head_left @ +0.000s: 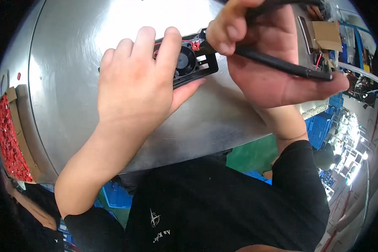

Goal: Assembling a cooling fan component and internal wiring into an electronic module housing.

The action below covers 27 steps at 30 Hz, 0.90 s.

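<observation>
My left hand (134,75) is closed over a narrow black housing (213,63), fingers across its top and thumb along the near side. Inside sits a small round black fan (184,61), partly covered by my fingers. Thin red wires (196,45) run beside it at the housing's right part. My right hand (260,54), palm turned up, grips a black tool (281,65) with a long rod-like handle lying across the palm. A second black length passes above the fingers. The tool's front end reaches toward the red wires, mostly hidden by my fingertips, so its exact kind cannot be made out.
A metal-topped table (71,92) lies under both hands. At far left stands a cardboard box (23,138) of small red parts. Brown cardboard (326,35) and assorted items crowd the right side. Blue crates (320,128) stand beyond the table's right edge. Another person's arm (33,208) shows at lower left.
</observation>
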Each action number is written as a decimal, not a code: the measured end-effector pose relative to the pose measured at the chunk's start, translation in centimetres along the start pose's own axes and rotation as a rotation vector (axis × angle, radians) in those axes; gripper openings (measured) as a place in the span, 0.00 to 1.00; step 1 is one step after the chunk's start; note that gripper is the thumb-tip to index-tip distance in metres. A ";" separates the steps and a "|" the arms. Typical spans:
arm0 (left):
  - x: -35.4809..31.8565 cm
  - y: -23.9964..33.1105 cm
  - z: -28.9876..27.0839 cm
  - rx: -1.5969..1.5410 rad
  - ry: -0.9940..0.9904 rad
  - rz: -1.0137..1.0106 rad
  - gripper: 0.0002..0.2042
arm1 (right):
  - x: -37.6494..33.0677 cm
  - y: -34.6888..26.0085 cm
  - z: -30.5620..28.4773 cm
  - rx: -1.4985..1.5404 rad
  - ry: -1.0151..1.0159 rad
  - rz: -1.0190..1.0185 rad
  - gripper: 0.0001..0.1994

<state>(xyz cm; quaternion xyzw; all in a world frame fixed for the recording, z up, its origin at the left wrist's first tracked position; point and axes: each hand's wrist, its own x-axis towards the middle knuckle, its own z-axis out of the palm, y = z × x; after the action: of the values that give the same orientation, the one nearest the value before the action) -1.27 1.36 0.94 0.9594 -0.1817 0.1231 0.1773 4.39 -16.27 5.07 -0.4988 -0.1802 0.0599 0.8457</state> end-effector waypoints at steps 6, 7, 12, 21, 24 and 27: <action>-0.3 0.5 0.2 0.011 0.005 -0.010 0.37 | -1.1 1.0 0.7 -0.055 0.023 0.031 0.63; -0.3 0.6 0.2 0.005 0.003 -0.014 0.37 | -1.1 1.1 0.8 -0.064 0.022 0.037 0.63; -0.6 1.1 0.4 0.033 0.017 -0.042 0.37 | -1.1 1.5 1.2 -0.105 0.025 0.064 0.64; -0.4 2.1 1.0 0.189 0.010 0.000 0.37 | 1.1 0.3 3.6 -0.631 0.260 0.267 0.61; -0.3 1.9 1.0 0.124 0.043 0.010 0.36 | 2.1 0.4 2.1 -0.322 0.240 0.264 0.57; -0.1 1.6 1.0 0.120 0.030 0.000 0.36 | 2.1 0.2 1.4 -0.234 0.203 0.249 0.56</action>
<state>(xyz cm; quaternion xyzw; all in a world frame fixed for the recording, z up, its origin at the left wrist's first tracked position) -1.76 -0.35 0.50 0.9664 -0.1712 0.1480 0.1220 5.82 -14.42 6.02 -0.6154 -0.0367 0.0919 0.7820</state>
